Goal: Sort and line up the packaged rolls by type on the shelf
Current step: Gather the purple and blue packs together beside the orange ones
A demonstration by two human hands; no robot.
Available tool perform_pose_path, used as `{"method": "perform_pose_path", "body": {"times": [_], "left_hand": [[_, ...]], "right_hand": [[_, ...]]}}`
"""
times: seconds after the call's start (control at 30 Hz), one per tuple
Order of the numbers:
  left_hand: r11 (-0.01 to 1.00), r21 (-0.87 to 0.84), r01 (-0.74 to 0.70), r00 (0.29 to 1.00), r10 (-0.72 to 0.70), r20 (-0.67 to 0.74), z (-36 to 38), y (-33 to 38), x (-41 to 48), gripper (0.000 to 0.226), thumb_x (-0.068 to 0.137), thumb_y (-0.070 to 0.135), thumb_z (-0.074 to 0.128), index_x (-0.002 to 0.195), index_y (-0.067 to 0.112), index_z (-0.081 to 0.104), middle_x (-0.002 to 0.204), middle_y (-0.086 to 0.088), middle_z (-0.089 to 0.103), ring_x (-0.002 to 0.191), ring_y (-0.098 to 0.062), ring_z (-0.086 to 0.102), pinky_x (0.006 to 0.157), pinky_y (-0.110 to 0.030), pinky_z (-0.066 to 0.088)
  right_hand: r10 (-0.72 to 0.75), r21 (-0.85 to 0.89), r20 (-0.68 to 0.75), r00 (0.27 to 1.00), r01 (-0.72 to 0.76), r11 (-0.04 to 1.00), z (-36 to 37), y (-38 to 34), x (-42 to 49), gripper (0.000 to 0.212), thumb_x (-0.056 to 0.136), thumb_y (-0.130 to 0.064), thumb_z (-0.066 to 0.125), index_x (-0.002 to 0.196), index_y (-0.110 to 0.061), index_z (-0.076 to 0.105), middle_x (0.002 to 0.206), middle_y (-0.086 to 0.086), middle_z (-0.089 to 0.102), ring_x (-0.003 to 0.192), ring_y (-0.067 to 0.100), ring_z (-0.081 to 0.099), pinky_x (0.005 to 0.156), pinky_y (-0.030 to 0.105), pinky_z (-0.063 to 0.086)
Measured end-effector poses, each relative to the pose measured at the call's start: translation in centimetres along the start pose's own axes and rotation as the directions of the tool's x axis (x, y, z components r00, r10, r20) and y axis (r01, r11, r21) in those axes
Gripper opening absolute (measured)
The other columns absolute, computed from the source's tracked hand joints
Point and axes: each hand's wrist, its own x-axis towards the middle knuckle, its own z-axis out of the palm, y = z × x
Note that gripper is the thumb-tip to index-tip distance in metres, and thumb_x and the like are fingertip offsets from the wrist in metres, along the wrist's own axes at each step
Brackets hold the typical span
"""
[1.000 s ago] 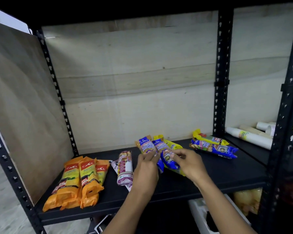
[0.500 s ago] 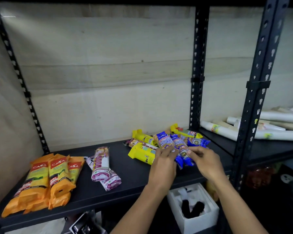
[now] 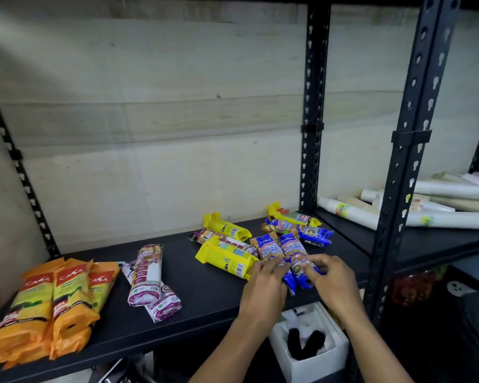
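Two blue packaged rolls (image 3: 281,250) lie side by side near the front edge of the black shelf (image 3: 205,294). My left hand (image 3: 263,288) grips the left one's lower end. My right hand (image 3: 333,280) pinches the right one's lower end. Yellow rolls (image 3: 226,258) lie just left of them, with a purple roll partly under. Another yellow and a blue roll (image 3: 304,228) lie behind at the back right. Three orange rolls (image 3: 50,302) stand lined up at the far left. Two purple-and-white rolls (image 3: 147,275) lie crossed beside them.
A black upright post (image 3: 407,167) stands right of my right hand. White paper rolls (image 3: 426,208) lie on the neighbouring shelf to the right. A white foam box (image 3: 313,346) sits below the shelf edge. Bare shelf shows between the purple and yellow rolls.
The view has swung to the right, so the orange rolls sit further left in frame. Both hands stay on the two blue rolls, which look pulled slightly toward the front edge.
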Motion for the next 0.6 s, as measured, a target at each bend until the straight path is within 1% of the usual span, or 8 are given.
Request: {"method": "perform_pose_path", "body": {"times": [0.13, 0.2, 0.27, 0.37, 0.43, 0.5, 0.57, 0.6], "left_hand": [[0.999, -0.038, 0.006, 1.0, -0.005, 0.014, -0.3, 0.2, 0.0, 0.049, 0.09, 0.014, 0.06, 0.138, 0.024, 0.055, 0.146, 0.002, 0.05, 0.13, -0.024, 0.043, 0.095, -0.04, 0.052], [0.998, -0.064, -0.002, 1.0, 0.004, 0.026, -0.7, 0.1, -0.2, 0.051, 0.09, 0.02, 0.06, 0.14, 0.027, 0.052, 0.146, 0.004, 0.047, 0.131, -0.022, 0.041, 0.095, -0.038, 0.051], [0.997, -0.08, -0.02, 1.0, 0.022, 0.019, -1.6, -0.2, -0.6, 0.049, 0.089, 0.029, 0.06, 0.138, 0.031, 0.052, 0.145, 0.007, 0.045, 0.131, -0.018, 0.041, 0.094, -0.037, 0.052], [0.995, -0.103, -0.009, 1.0, 0.011, 0.015, -3.5, -1.6, -1.9, 0.046, 0.09, 0.048, 0.056, 0.135, 0.036, 0.055, 0.143, 0.013, 0.044, 0.134, -0.009, 0.035, 0.097, -0.032, 0.049], [0.994, -0.105, 0.001, 1.0, -0.003, -0.016, -5.1, -3.0, -3.0, 0.043, 0.091, 0.054, 0.053, 0.129, 0.037, 0.059, 0.136, 0.015, 0.048, 0.131, -0.005, 0.036, 0.097, -0.03, 0.048], [0.998, -0.063, 0.008, 0.997, -0.013, -0.079, -6.8, -4.6, -3.9, 0.037, 0.092, 0.052, 0.053, 0.122, 0.035, 0.064, 0.128, 0.013, 0.052, 0.126, -0.007, 0.041, 0.093, -0.032, 0.05], [0.999, -0.013, 0.039, 0.987, -0.041, -0.155, -8.5, -6.5, -4.5, 0.032, 0.092, 0.048, 0.055, 0.115, 0.031, 0.068, 0.12, 0.011, 0.056, 0.121, -0.01, 0.046, 0.092, -0.033, 0.05], [0.998, 0.014, 0.062, 0.979, -0.058, -0.195, -9.4, -7.5, -4.8, 0.031, 0.091, 0.047, 0.056, 0.113, 0.029, 0.069, 0.118, 0.009, 0.057, 0.12, -0.013, 0.047, 0.094, -0.033, 0.048]], "right_hand": [[-0.006, 0.001, 0.022, 1.0, 0.006, 1.0, -0.1, -0.2, -0.1, 0.01, 0.089, -0.035, 0.071, 0.098, -0.033, 0.072, 0.1, -0.006, 0.061, 0.087, 0.002, 0.061, 0.069, 0.019, 0.047], [-0.002, 0.0, 0.031, 1.0, 0.002, 1.0, -0.3, -0.3, -0.1, 0.006, 0.089, -0.036, 0.07, 0.096, -0.036, 0.07, 0.1, -0.006, 0.06, 0.089, 0.002, 0.061, 0.072, 0.023, 0.047], [-0.01, 0.008, 0.032, 0.999, 0.01, 1.0, -0.5, -0.5, -0.1, 0.007, 0.09, -0.038, 0.068, 0.097, -0.037, 0.069, 0.102, -0.007, 0.06, 0.091, 0.004, 0.062, 0.077, 0.027, 0.051], [-0.044, -0.02, -0.003, 0.999, 0.044, 0.999, -0.5, -1.1, 0.1, 0.017, 0.089, -0.037, 0.068, 0.105, -0.03, 0.071, 0.108, -0.006, 0.058, 0.096, 0.008, 0.061, 0.084, 0.03, 0.051], [-0.068, -0.039, -0.006, 0.998, 0.068, 0.997, -0.1, -2.2, 0.3, 0.02, 0.089, -0.036, 0.067, 0.106, -0.027, 0.072, 0.112, -0.003, 0.058, 0.101, 0.013, 0.059, 0.086, 0.031, 0.048], [-0.118, -0.052, 0.02, 0.993, 0.119, 0.992, 0.6, -3.7, 0.2, 0.019, 0.088, -0.039, 0.065, 0.102, -0.028, 0.072, 0.11, 0.0, 0.059, 0.104, 0.017, 0.056, 0.088, 0.033, 0.048], [-0.18, -0.131, 0.026, 0.983, 0.182, 0.975, 1.6, -5.3, 0.0, 0.018, 0.088, -0.04, 0.064, 0.1, -0.03, 0.072, 0.109, 0.001, 0.061, 0.108, 0.021, 0.053, 0.089, 0.037, 0.047], [-0.216, -0.189, 0.007, 0.976, 0.214, 0.958, 2.2, -6.1, -0.1, 0.017, 0.089, -0.039, 0.065, 0.101, -0.029, 0.073, 0.111, 0.001, 0.06, 0.111, 0.023, 0.051, 0.091, 0.039, 0.046]]}}
